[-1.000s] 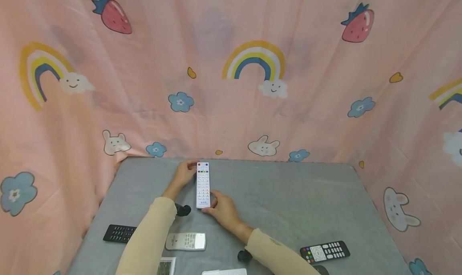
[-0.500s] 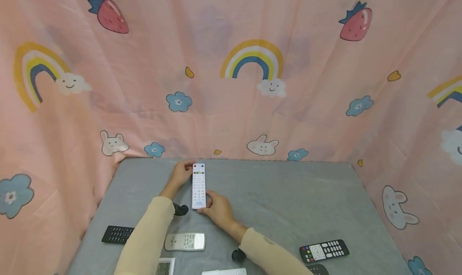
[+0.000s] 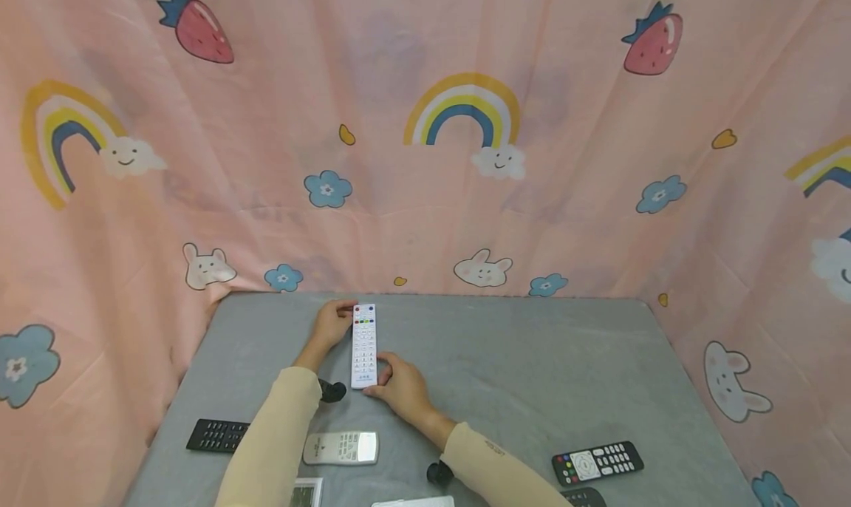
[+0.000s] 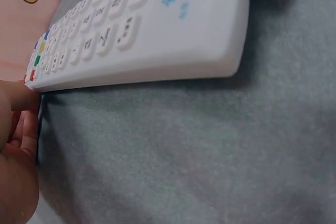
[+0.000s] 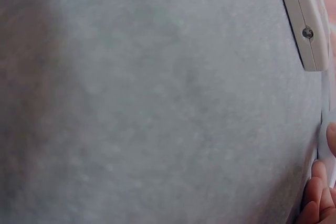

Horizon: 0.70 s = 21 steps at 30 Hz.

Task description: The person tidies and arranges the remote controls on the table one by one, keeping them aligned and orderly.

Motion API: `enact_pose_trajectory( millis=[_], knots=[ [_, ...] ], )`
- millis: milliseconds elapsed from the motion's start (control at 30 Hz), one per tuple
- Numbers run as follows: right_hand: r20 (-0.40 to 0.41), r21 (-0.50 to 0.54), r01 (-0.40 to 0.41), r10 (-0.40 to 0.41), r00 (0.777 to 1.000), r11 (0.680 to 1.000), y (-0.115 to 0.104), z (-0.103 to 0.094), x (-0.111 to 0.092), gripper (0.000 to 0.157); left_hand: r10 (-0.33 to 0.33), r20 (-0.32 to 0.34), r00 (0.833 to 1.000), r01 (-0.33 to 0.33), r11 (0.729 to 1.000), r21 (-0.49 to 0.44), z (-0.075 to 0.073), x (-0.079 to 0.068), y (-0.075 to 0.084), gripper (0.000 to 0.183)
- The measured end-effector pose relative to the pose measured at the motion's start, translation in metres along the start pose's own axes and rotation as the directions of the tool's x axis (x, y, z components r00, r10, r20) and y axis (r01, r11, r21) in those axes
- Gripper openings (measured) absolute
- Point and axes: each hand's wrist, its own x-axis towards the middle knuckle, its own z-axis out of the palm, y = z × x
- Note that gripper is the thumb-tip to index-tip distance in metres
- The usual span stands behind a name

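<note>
A white remote control (image 3: 363,346) with several rows of buttons lies lengthwise near the back of the grey table (image 3: 505,366). My left hand (image 3: 331,324) holds its far end by the left edge. At the near right corner, my right hand (image 3: 404,389) grips it with thumb and fingers. The left wrist view gives the white remote (image 4: 157,30) up close, its near end appearing slightly raised above a shadow. The left hand's fingers (image 4: 23,135) are at its far end there. Only a few right-hand fingers (image 5: 317,195) show in the right wrist view.
A black remote (image 3: 218,435) lies at left, partly behind my sleeve. Nearer the middle is a beige remote (image 3: 341,448) with a small screen. A black remote with coloured buttons (image 3: 598,463) sits at right, another dark one (image 3: 586,497) below it. A pink curtain (image 3: 425,219) hangs behind.
The white remote has shifted slightly left and a little nearer, both hands moving along with it. The head view has also drifted a little.
</note>
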Motion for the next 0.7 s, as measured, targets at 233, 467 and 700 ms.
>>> enact_pose_trajectory(
  millis=[233, 467, 700],
  knots=[
    [0.007, 0.012, 0.011, -0.011, 1.000, 1.000, 0.000, 0.000, -0.003, 0.064, -0.009, -0.015, 1.000, 0.009, 1.000, -0.010, 0.000, -0.004, -0.001, 0.032],
    [0.032, 0.028, 0.028, -0.029, 0.999, 0.999, -0.001, -0.003, -0.004, 0.063, -0.004, -0.011, 1.000, 0.004, 1.000, 0.012, -0.002, -0.006, -0.002, 0.032],
    [0.140, 0.127, 0.015, -0.033, 0.990, 0.992, -0.001, -0.021, 0.002, 0.060, 0.015, -0.017, 1.000, -0.015, 0.999, 0.030, -0.018, -0.006, 0.005, 0.035]
  ],
)
